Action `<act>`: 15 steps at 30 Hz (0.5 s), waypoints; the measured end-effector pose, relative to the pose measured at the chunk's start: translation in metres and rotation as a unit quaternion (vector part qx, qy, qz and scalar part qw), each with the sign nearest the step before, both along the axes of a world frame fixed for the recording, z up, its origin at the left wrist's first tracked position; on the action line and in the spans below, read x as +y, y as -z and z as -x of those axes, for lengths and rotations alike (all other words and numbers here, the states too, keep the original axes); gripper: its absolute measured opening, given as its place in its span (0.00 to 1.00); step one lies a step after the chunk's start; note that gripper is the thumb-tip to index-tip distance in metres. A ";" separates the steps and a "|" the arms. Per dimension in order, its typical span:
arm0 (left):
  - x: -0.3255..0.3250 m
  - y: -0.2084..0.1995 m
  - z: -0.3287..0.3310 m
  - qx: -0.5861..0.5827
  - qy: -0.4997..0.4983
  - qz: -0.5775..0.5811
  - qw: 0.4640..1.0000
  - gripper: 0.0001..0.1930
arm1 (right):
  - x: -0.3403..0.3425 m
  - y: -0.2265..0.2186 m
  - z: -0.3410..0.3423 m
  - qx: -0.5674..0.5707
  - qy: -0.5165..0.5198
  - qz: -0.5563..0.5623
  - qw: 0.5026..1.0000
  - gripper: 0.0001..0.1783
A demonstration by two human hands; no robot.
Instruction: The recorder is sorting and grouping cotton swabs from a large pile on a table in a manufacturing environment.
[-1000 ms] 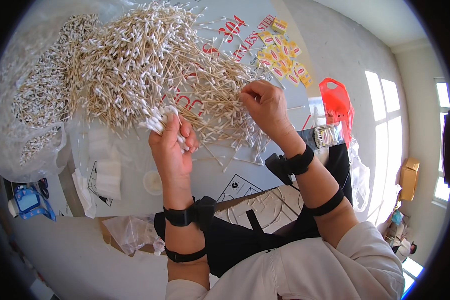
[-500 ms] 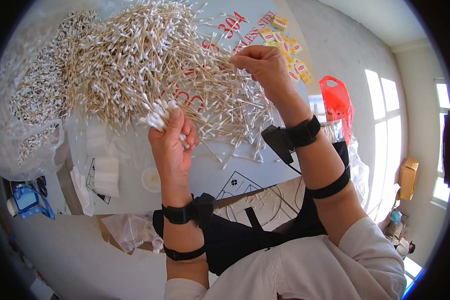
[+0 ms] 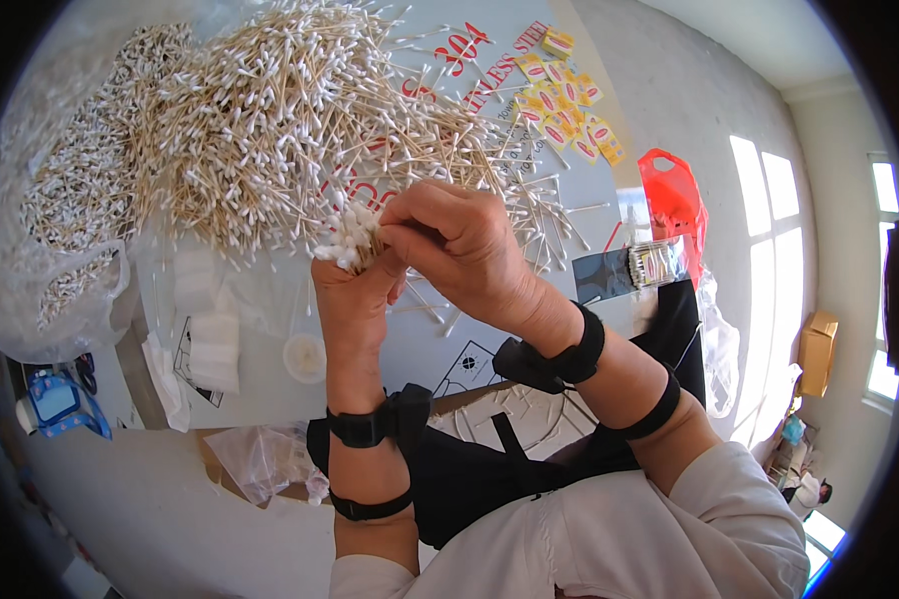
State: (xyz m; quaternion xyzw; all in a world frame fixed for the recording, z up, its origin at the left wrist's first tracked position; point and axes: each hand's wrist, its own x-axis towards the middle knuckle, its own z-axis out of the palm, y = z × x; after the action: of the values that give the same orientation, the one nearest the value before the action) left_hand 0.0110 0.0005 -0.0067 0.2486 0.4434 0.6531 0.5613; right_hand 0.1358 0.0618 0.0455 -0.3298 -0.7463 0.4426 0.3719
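A bundle of cotton swabs (image 3: 348, 238) stands in the closed fingers of my left hand (image 3: 352, 304), white tips upward. My right hand (image 3: 454, 255) meets it from the right, thumb and forefinger pinched together at the bundle's edge. Whatever lies in that pinch is mostly hidden by the fingers, though it looks like a swab. Beyond both hands a big heap of loose cotton swabs (image 3: 260, 120) covers the far left and middle of the table (image 3: 425, 359). Stray swabs lie scattered to the right of the heap.
Clear plastic bags (image 3: 80, 309) of swabs bulge at the left. Yellow-and-white labels (image 3: 569, 105) lie far right, near a red plastic bag (image 3: 674, 200) and a filled swab pack (image 3: 659, 263). White folded pads (image 3: 213, 351) and a small round lid (image 3: 304, 357) sit near the front left.
My right hand has come from the scattered swabs at the right, back and left to the bundle. My left hand has shifted slightly right, still gripping the swabs.
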 end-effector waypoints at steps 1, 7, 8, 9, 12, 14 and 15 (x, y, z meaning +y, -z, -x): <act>0.001 -0.001 0.000 0.000 0.001 0.000 1.000 0.11 | -0.001 0.003 0.000 0.018 0.013 -0.014 1.000 0.03; 0.003 -0.012 0.010 -0.076 -0.094 0.002 0.993 0.10 | 0.035 0.029 -0.055 -0.077 0.193 -0.022 0.978 0.05; 0.003 -0.011 0.010 -0.076 -0.094 0.003 0.993 0.10 | 0.045 0.034 -0.067 -0.102 0.207 -0.010 0.973 0.06; 0.003 -0.010 0.011 -0.072 -0.104 0.001 0.992 0.10 | 0.053 0.040 -0.076 -0.102 0.207 -0.010 0.973 0.06; 0.004 -0.011 0.005 -0.070 -0.122 0.002 0.990 0.10 | 0.061 0.048 -0.087 -0.104 0.185 0.066 0.975 0.10; 0.004 -0.011 0.002 -0.068 -0.129 0.004 0.989 0.11 | 0.055 0.045 -0.081 -0.187 0.151 0.004 0.971 0.15; 0.003 -0.009 0.000 -0.073 -0.126 -0.001 0.989 0.11 | 0.053 0.054 -0.080 -0.208 0.150 -0.030 0.966 0.15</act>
State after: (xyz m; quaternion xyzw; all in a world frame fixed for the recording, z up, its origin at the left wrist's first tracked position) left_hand 0.0107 0.0038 0.0022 0.1426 0.4283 0.7352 0.5056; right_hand 0.2161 0.1145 -0.0082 -0.5113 -0.7622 0.2810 0.2806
